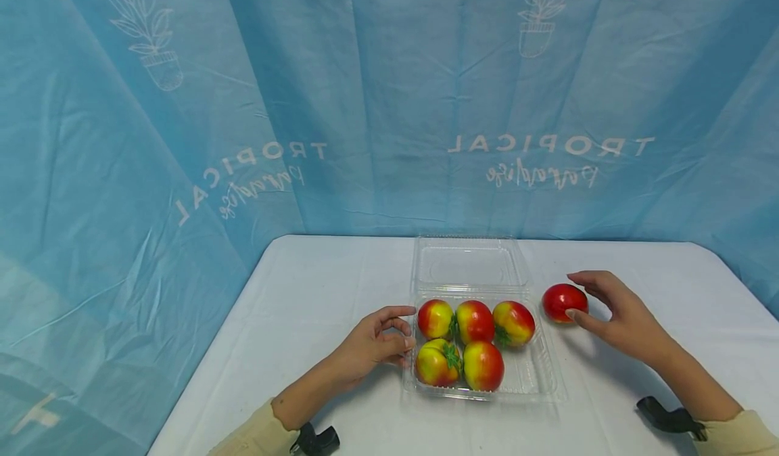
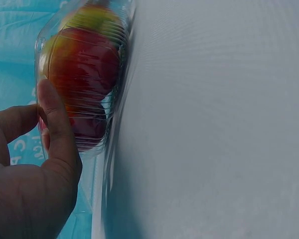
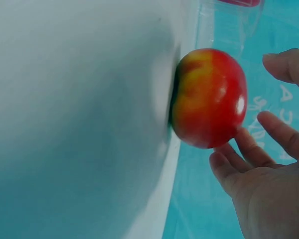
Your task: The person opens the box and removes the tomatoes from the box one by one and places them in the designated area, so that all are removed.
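In the head view a clear plastic clamshell container (image 1: 529,375) lies with its lid folded back. Several red-and-yellow tomatoes (image 1: 475,321) sit in its tray, some with green leafy tops showing. My left hand (image 1: 380,337) pinches the container's left edge between thumb and fingers; the left wrist view shows the thumb (image 2: 52,104) against its side. Outside the container, to its right, a lone tomato (image 1: 562,302) rests on the table. Around it my right hand (image 1: 621,314) is spread, thumb and fingers apart. In the right wrist view fingertips reach the edge of this tomato (image 3: 209,99); firm contact is unclear.
A white-covered table (image 1: 316,287) carries everything. The transparent lid (image 1: 468,263) lies flat toward the back. Behind and to the left hangs a blue curtain (image 1: 395,104) with white lettering. Black wrist straps (image 1: 666,415) show near both sleeves.
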A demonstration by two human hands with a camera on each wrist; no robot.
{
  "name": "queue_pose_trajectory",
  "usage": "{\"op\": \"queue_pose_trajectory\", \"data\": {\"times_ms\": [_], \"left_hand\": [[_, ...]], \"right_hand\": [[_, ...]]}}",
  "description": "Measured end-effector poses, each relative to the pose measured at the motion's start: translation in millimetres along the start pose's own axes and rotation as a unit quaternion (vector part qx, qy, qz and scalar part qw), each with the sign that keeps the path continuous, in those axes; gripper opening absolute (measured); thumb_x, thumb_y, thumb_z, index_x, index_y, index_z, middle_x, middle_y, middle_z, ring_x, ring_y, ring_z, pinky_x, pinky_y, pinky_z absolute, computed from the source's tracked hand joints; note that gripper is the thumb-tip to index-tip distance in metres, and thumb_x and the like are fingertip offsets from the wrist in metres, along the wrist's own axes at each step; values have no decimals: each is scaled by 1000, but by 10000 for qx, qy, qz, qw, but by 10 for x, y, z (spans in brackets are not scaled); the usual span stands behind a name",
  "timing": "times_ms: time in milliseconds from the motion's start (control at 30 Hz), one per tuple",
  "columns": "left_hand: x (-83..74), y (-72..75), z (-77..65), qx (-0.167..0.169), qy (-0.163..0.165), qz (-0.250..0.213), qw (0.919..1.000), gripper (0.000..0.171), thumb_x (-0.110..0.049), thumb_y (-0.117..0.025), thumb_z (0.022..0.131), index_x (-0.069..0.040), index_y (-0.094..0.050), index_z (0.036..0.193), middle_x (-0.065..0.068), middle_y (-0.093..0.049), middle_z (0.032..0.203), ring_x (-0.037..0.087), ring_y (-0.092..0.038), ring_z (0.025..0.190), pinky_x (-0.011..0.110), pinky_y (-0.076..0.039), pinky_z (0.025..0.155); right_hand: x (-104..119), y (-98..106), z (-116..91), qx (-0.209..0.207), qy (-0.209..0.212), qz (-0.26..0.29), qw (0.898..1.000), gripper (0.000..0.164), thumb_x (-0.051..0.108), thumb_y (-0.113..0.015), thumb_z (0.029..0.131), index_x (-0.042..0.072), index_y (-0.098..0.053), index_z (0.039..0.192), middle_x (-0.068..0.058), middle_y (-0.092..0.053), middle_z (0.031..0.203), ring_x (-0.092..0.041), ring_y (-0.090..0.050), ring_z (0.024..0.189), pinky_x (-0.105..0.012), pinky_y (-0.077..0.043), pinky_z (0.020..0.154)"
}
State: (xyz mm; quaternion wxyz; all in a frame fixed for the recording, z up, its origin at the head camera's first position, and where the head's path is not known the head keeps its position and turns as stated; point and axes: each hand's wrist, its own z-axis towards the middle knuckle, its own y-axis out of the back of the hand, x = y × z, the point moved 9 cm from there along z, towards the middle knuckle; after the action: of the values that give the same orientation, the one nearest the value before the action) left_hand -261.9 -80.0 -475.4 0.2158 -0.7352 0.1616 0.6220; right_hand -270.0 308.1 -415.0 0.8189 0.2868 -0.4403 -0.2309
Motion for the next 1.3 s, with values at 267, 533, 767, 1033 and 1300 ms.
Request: {"op": "queue_pose_trajectory", "data": {"times_ms": [267, 533, 767, 1033, 1300], "left_hand": [[-1, -5, -1, 28, -19, -12, 10000, 59, -5, -74, 99, -7, -49, 153, 11, -53, 118, 16, -65, 78, 34, -66, 79], [10, -2, -1, 32, 1, -2, 10000, 59, -5, -74, 99, -8, -49, 153, 11, -54, 117, 16, -65, 78, 35, -66, 81], [6, 2, -4, 29, 23, 22, 10000, 60, -6, -74, 99, -8, -49, 153, 12, -54, 118, 16, -66, 79, 35, -66, 82], [11, 7, -2, 15, 24, 24, 10000, 60, -6, -75, 99, -9, -49, 153, 13, -54, 119, 16, -65, 79, 35, -66, 82], [-3, -3, -3, 42, 30, 48, 10000, 59, -6, -74, 99, -8, -49, 153, 13, -54, 118, 16, -66, 80, 35, -66, 81]], "right_hand": [[162, 27, 17, -78, 162, -468, 9987, 73, 0, -94, 74, 3, -60, 139, -12, -61, 136, 10, -44, 124, 3, -33, 99], [365, 11, 33, -55, 153, -674, 9976, 75, 8, -98, 73, 15, -64, 139, -5, -63, 136, 5, -47, 123, 1, -39, 95], [517, -31, 38, -15, 314, -631, 9975, 82, 6, -101, 67, 17, -64, 140, -3, -62, 135, 4, -48, 122, -13, -56, 86], [623, -108, 33, 101, 402, -652, 9970, 79, 5, -98, 71, 20, -64, 141, 0, -61, 137, 3, -49, 123, -26, -63, 82], [750, -201, 29, 355, 482, -768, 9952, 81, 9, -96, 77, 28, -61, 147, 3, -59, 143, -11, -54, 129, -7, -46, 98]]}}
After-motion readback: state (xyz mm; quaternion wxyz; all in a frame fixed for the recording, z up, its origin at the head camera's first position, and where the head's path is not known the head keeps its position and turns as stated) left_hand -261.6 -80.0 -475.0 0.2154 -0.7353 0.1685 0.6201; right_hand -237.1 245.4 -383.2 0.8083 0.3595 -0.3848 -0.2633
